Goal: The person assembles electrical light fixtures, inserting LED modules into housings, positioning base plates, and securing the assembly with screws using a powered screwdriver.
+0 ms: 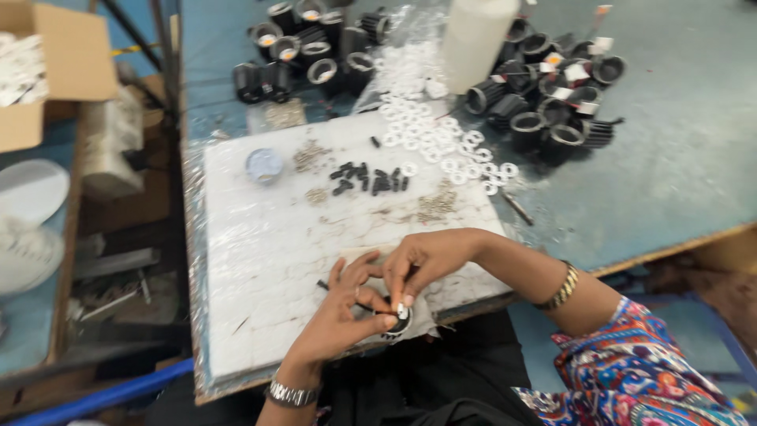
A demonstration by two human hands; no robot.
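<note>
Two hands meet at the near edge of the white board (260, 260). Left hand (347, 312) cups a small black finned housing (398, 322) from below and the side, fingers curled around it, which keeps the open face turned up toward the camera. Right hand (422, 264) comes from above, thumb and forefinger pinched narrowly on something small at the housing's top (too blurred to name; a white fleck shows at the fingertips). Housing sits just over the board's front edge, close to the body, likely so the wrists can rest.

Small parts lie sorted within reach on the board: a cluster of short black pieces (369, 179), heaps of tiny metal bits (436, 205), a round pale dish (264, 164), and white rings (441, 142) spilling from a clear plastic bag (394, 47) at the far side. Piles of black housings (544, 87) and (311, 47) sit farther back on the blue-grey table (678, 158).

Packages: an open brown cardboard box (47, 71) stands at upper left, off the table; a tall white bottle (473, 35) stands upright behind the rings. Small white and orange tags dot the right-hand pile (print unreadable).
</note>
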